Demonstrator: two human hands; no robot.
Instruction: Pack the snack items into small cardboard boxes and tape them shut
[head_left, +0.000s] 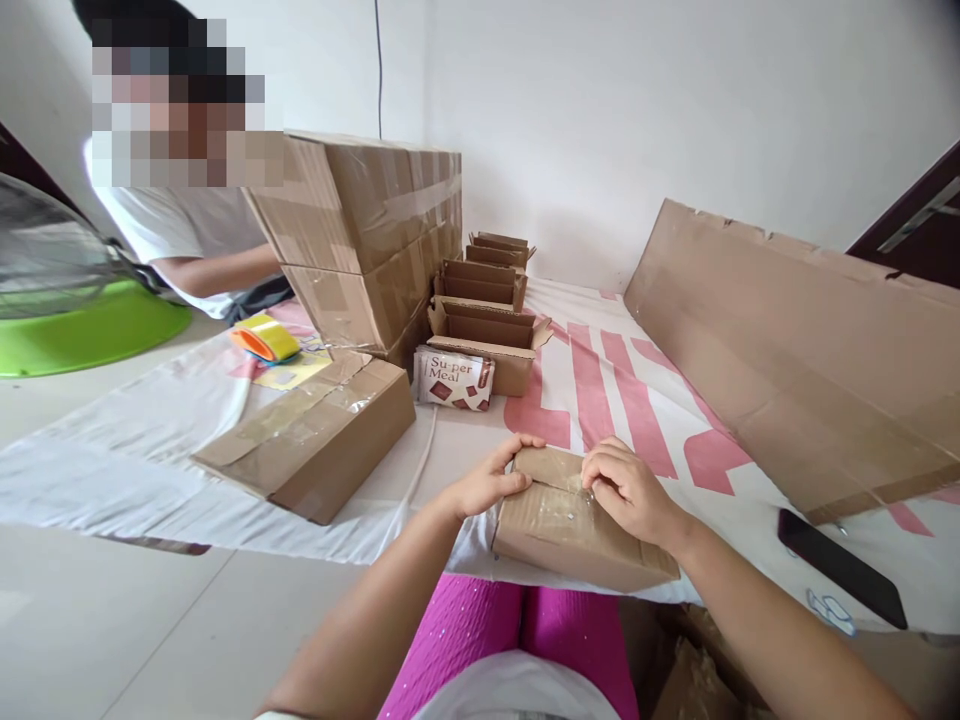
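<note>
A small closed cardboard box (551, 515) lies at the table's near edge, with shiny clear tape (562, 505) along its top seam. My left hand (499, 475) holds the box's left end, thumb on the top and fingers over the far edge. Curled over the top, my right hand (630, 490) pinches at the tape by the flap's seam; its fingertips partly hide what they grip. Beyond my hands, a white packet reading "Su-per Meal" (454, 380) leans against an open cardboard box (487, 345). To the left lies a larger taped cardboard box (315, 430).
Stacked taped boxes (390, 230) stand at the back left, beside a row of open boxes. A person (180, 220) sits behind them. A cardboard sheet (795, 360) leans at the right, near a black phone (844, 570). A green-rimmed fan (82, 320) is far left.
</note>
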